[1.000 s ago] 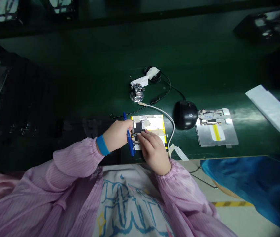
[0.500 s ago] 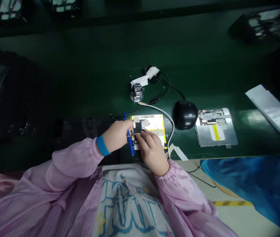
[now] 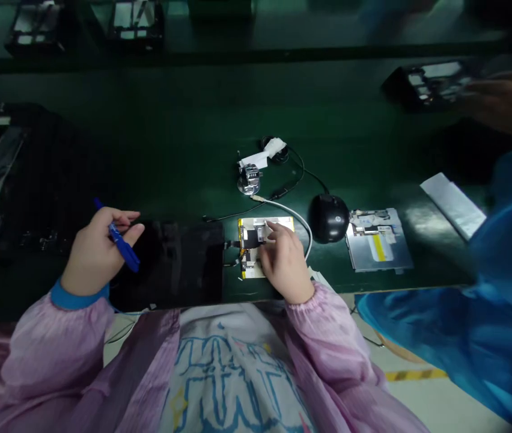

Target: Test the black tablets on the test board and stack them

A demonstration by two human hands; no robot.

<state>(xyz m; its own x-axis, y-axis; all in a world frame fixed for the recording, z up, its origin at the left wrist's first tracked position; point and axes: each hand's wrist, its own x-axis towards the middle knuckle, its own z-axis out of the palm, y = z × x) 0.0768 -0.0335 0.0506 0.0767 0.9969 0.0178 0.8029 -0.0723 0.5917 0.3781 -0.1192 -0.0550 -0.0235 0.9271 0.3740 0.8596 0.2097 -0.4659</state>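
Observation:
My left hand (image 3: 96, 249), with a blue band at the wrist, is raised at the left and holds a blue pen (image 3: 124, 246) across its fingers. Under and beside it lies a flat dark panel (image 3: 179, 258). Short dark ribbon cables (image 3: 232, 244) run from the panel to a pale, yellow-edged battery pack with a small circuit board (image 3: 250, 239). My right hand (image 3: 285, 261) rests over the pack's right side. Its index finger reaches to the board, with the thumb apart from it, and nothing shows between them.
Behind the pack are a chrome tally counter (image 3: 250, 178) and a white cable (image 3: 289, 210). A black mouse (image 3: 329, 219) and a metal plate (image 3: 380, 249) lie to the right. A co-worker's hand (image 3: 506, 99) is near a black device (image 3: 436, 84); other devices (image 3: 134, 24) stand at the back.
My left hand has moved left, away from the board, carrying the pen and uncovering the ribbon cables. My right hand stays over the pack. A co-worker's hand and blue sleeve have entered at right.

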